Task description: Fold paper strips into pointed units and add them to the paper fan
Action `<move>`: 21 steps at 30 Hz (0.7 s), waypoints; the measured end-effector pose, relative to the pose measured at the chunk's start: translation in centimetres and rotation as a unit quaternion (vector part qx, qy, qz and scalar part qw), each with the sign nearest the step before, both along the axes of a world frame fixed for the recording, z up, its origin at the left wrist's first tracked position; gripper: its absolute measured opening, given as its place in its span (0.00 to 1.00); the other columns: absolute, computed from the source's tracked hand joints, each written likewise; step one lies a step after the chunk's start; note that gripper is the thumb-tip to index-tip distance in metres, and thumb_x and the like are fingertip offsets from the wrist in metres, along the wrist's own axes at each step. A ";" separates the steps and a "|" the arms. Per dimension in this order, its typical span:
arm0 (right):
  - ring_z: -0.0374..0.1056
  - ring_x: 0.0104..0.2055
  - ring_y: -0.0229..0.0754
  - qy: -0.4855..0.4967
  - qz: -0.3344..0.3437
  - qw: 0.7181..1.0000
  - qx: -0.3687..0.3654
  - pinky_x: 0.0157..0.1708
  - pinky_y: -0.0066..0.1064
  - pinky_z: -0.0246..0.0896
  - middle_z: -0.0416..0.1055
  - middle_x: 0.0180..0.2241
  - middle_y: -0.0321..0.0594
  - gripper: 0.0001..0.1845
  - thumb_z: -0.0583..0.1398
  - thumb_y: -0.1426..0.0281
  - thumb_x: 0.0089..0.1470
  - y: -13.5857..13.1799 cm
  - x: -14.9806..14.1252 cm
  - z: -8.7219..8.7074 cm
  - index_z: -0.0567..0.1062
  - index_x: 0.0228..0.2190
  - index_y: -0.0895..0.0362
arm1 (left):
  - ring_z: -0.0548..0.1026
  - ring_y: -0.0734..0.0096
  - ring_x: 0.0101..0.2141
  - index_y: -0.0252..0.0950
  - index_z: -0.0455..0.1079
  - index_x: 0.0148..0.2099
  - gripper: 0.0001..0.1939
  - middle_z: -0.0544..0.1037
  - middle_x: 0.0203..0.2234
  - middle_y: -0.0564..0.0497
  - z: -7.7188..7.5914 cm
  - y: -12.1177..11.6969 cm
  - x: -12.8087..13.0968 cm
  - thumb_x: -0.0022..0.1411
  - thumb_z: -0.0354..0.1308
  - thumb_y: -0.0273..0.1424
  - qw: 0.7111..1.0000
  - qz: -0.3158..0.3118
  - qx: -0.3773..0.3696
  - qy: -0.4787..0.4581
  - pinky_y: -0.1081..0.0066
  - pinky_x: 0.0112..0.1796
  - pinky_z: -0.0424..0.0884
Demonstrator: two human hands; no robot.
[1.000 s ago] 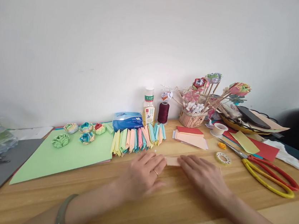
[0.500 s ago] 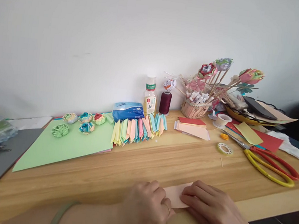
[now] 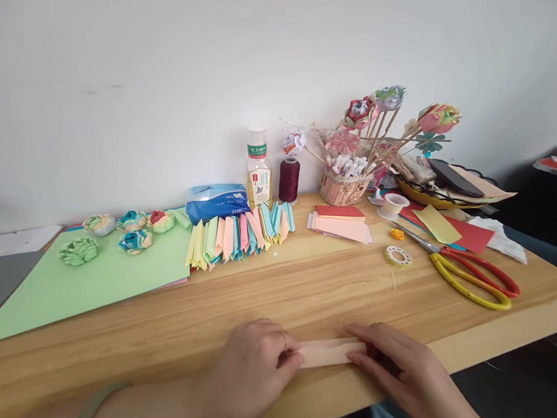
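A pale pink strip of paper (image 3: pixel 325 354) lies low over the wooden table near its front edge, one end in each of my hands. My left hand (image 3: pixel 261 361), with a ring on a finger, pinches the strip's left end between thumb and curled fingers. At the other end my right hand (image 3: pixel 399 364) grips the paper with thumb below and fingers above. A crease or raised edge seems to run along the strip's far side. Beyond my hands stands a row of folded coloured paper pieces (image 3: pixel 239 238).
Scissors (image 3: pixel 472 271), a tape roll (image 3: pixel 397 255) and a stack of paper slips (image 3: pixel 341 226) lie right of centre. Folded paper flowers (image 3: pixel 79 251) rest on a green sheet (image 3: pixel 113 291) at left. A bottle (image 3: pixel 259 173), thread spool (image 3: pixel 289 180) and flower basket (image 3: pixel 344 188) line the wall.
My left hand has shifted left to the strip's end, and the paper now looks narrower, as if folded lengthwise. The view has turned right, so the table's things appear further left.
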State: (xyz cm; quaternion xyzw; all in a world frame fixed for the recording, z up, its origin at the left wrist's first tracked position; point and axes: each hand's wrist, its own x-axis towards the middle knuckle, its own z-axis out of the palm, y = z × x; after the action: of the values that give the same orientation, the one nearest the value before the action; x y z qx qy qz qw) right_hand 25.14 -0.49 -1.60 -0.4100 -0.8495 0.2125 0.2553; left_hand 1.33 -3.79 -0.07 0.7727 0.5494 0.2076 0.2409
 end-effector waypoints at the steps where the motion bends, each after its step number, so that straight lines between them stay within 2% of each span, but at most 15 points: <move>1: 0.70 0.29 0.39 -0.003 -0.020 1.000 -0.004 0.29 0.28 0.67 0.73 0.29 0.36 0.12 0.55 0.63 0.59 -0.1 0.1 -0.2 0.72 0.43 0.52 | 0.74 0.69 0.27 0.37 0.74 0.30 0.04 0.78 0.24 0.54 0.1 0.1 0.1 0.57 0.60 0.26 1.000 0.011 -0.022 0.002 0.71 0.31 0.65; 4: 0.70 0.27 0.38 -0.024 -0.051 0.998 -0.011 0.27 0.29 0.67 0.71 0.26 0.34 0.13 0.55 0.64 0.57 -0.3 -0.1 -0.4 0.70 0.44 0.53 | 0.75 0.68 0.28 0.37 0.72 0.33 0.01 0.77 0.25 0.55 0.2 0.5 0.2 0.57 0.59 0.26 0.996 0.037 -0.074 0.010 0.71 0.31 0.66; 7: 0.69 0.26 0.39 -0.046 -0.056 0.997 0.001 0.27 0.31 0.67 0.70 0.26 0.35 0.13 0.54 0.67 0.57 -0.4 -0.7 -0.2 0.69 0.44 0.55 | 0.75 0.68 0.29 0.37 0.69 0.36 0.02 0.77 0.26 0.55 0.3 0.8 0.3 0.58 0.57 0.26 0.994 0.040 -0.094 0.029 0.71 0.31 0.65; 11: 0.69 0.27 0.41 -0.073 -0.067 0.995 0.012 0.26 0.32 0.66 0.69 0.26 0.37 0.13 0.51 0.69 0.57 -0.7 -1.2 0.2 0.68 0.43 0.56 | 0.75 0.68 0.30 0.37 0.67 0.36 0.00 0.77 0.27 0.54 0.5 0.8 0.4 0.61 0.55 0.27 0.993 0.026 -0.099 0.066 0.71 0.31 0.65; 21: 0.69 0.28 0.42 -0.106 -0.066 0.992 0.031 0.26 0.32 0.64 0.69 0.25 0.35 0.10 0.49 0.71 0.58 -0.9 -1.5 0.6 0.63 0.42 0.56 | 0.76 0.68 0.31 0.37 0.65 0.37 0.04 0.78 0.30 0.53 0.8 1.1 0.4 0.64 0.50 0.26 0.988 -0.002 -0.105 0.116 0.72 0.33 0.65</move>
State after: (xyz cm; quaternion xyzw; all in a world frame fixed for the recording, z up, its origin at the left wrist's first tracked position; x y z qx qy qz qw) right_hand 23.66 -1.40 -1.03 -0.4771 -0.8492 0.1243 0.1893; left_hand 1.77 -2.65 0.70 0.7629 0.5910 0.0572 0.2557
